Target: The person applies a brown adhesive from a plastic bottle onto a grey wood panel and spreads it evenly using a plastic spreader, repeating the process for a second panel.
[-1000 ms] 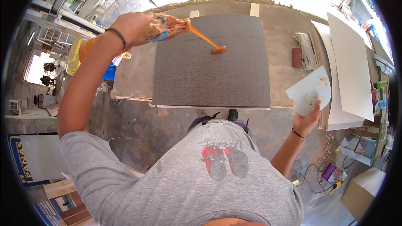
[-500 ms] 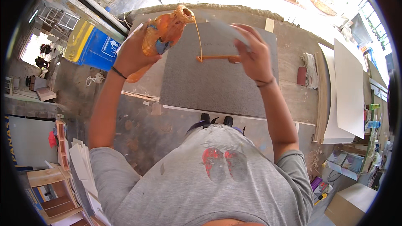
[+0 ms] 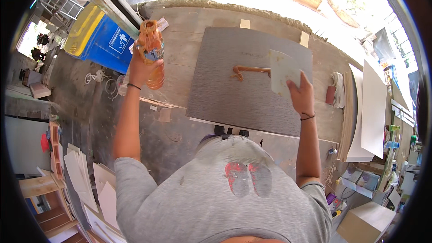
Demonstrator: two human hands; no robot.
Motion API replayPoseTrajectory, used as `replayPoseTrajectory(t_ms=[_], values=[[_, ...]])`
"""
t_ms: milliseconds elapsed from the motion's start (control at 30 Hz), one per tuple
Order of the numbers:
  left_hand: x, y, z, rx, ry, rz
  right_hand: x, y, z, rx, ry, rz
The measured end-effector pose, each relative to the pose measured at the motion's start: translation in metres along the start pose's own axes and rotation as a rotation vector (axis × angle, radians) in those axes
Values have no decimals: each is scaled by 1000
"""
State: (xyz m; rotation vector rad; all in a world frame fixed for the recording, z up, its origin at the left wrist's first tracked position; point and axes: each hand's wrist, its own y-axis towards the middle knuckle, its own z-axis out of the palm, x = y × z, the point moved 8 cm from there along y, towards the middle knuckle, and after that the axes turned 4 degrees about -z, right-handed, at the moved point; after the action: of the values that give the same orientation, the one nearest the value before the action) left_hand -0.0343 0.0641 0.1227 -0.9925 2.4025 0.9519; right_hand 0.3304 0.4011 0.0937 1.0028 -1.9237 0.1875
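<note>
2 hands (image 3: 300, 93) apart now; bottle (image 3: 150, 54) moved left.

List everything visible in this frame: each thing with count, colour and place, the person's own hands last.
bottle: 1, orange, held up over the table's left edge
grey panel: 1, dark grey, flat on the table
glue bead: 1, orange-brown, on the panel's upper middle
card: 1, pale, on the panel at the bead's right end
table: 1, brown wood, centre
bin: 1, blue with yellow lid, upper left
white boards: several, stacked at right
left hand: grip around the bottle
right hand: fingers on the card
</note>
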Motion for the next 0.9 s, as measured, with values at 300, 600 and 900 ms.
replayPoseTrajectory(t_ms=[300, 600, 900], values=[[109, -52, 14, -388, -130, -231, -156, -70, 21, -417, 941, 463], [108, -59, 23, -381, -457, -459, -170, -85, 30, -506, 1044, 511], [144, -120, 34, -564, -185, -851, -180, -90, 39, -374, 1169, 537]])
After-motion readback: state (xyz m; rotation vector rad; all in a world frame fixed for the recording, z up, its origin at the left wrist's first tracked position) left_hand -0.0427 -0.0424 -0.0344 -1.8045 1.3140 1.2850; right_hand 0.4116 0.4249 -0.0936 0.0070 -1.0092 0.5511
